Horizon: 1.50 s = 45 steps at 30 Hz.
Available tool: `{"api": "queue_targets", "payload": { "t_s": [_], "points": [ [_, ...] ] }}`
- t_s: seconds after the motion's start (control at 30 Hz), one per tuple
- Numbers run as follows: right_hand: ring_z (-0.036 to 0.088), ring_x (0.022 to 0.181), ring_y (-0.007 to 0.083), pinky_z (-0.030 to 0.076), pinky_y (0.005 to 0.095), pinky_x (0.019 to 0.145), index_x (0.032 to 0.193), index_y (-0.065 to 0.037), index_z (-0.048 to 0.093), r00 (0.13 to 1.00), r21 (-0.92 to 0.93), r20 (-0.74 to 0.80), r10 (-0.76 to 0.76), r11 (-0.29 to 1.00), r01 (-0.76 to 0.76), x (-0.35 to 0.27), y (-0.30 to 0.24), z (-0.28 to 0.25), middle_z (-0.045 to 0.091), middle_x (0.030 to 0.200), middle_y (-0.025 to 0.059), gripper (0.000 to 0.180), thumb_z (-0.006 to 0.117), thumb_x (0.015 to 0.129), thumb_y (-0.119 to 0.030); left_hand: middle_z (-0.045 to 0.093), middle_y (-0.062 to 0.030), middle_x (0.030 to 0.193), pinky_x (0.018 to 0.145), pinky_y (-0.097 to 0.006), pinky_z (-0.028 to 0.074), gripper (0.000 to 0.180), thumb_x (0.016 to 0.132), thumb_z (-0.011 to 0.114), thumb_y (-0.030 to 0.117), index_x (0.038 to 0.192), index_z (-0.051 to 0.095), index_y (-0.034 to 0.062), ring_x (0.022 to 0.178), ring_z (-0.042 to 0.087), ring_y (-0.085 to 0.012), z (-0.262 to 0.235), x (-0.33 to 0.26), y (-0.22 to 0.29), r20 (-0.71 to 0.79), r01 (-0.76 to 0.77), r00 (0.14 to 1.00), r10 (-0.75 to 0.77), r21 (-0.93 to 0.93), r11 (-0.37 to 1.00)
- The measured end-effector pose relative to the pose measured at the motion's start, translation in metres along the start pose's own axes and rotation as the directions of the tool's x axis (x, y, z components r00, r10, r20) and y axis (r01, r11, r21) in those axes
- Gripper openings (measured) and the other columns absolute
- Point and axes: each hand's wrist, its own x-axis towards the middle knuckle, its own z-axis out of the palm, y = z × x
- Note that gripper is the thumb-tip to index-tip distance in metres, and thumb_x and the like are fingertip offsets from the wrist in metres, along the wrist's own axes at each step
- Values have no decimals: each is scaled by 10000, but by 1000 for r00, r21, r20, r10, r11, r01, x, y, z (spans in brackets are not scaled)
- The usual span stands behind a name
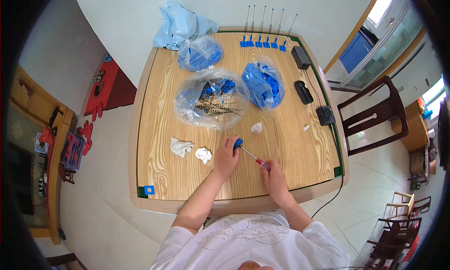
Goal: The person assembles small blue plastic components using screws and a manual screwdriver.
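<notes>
Near the middle of the wooden table [164, 115], my left hand [227, 158] is closed around a small blue piece [238, 142]. My right hand [275, 180] grips the red, clear-looking handle of a screwdriver [260, 162]. Its metal shaft points up and left, and the tip meets the blue piece; the exact contact is too small to make out. Just beyond my hands lies an open clear plastic bag [187, 111] with dark springs [216, 109] and blue parts in it. Crumpled white tissue [203, 155] lies left of my left hand.
Bags of blue pieces [200, 54] [263, 84] and a light blue bag [180, 26] stand farther back. Several upright springs on blue bases [266, 44] line the far edge. Black devices [303, 92] [325, 115] and a cable sit along the right side. A chair [375, 115] stands beside the table.
</notes>
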Motion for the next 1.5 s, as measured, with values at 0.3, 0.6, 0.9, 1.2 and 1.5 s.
{"api": "queue_targets", "payload": {
  "t_s": [0.3, 0.6, 0.9, 1.2, 1.5],
  "points": [
    [578, 846, 391, 472, 461, 684, 1075, -13, 474, 995, 10, 59, 86, 996, -87, 2, -6, -4, 582, 954, 212, 259, 532, 883, -176, 510, -135, 981, 649, -375, 479, 372, 761, 581, -10, 1115, 510, 79, 767, 570, -307, 1, 0, -1, -4, -6, 1000, 6, 2, 1000],
    [581, 843, 386, 477, 458, 676, 1025, -30, 498, 993, -19, 44, 113, 994, -112, 1, -12, -4, 590, 948, 191, 196, 500, 899, -180, 500, -134, 966, 650, -375, 478, 374, 758, 585, -20, 1110, 514, 84, 777, 567, -302, 2, -2, -3, -14, 1, 1000, -1, 7, 1000],
    [584, 796, 394, 469, 470, 655, 1053, -23, 460, 999, 43, -17, 40, 998, -40, 2, -11, -3, 583, 911, 195, 249, 553, 848, -128, 500, -154, 948, 671, -417, 481, 364, 761, 587, -18, 1105, 512, 76, 827, 563, -355, 1, -2, -1, 14, 63, 998, -63, -10, 998],
    [582, 778, 406, 466, 468, 648, 1049, -21, 463, 996, -14, -28, -90, 996, 90, 1, -6, -6, 586, 879, 213, 217, 530, 870, -124, 488, -159, 943, 690, -411, 478, 388, 759, 597, -9, 1127, 499, 60, 837, 552, -358, 3, -3, -4, 7, 41, 999, -41, 8, 999],
    [587, 836, 397, 471, 447, 659, 1052, -15, 488, 999, -65, 48, -26, 997, 29, -2, -3, -7, 590, 941, 222, 232, 541, 881, -163, 494, -125, 939, 596, -336, 474, 390, 759, 600, -21, 1127, 520, 80, 680, 567, -247, 5, -2, -6, -26, -54, 998, 55, 37, 998]
  ]
}}
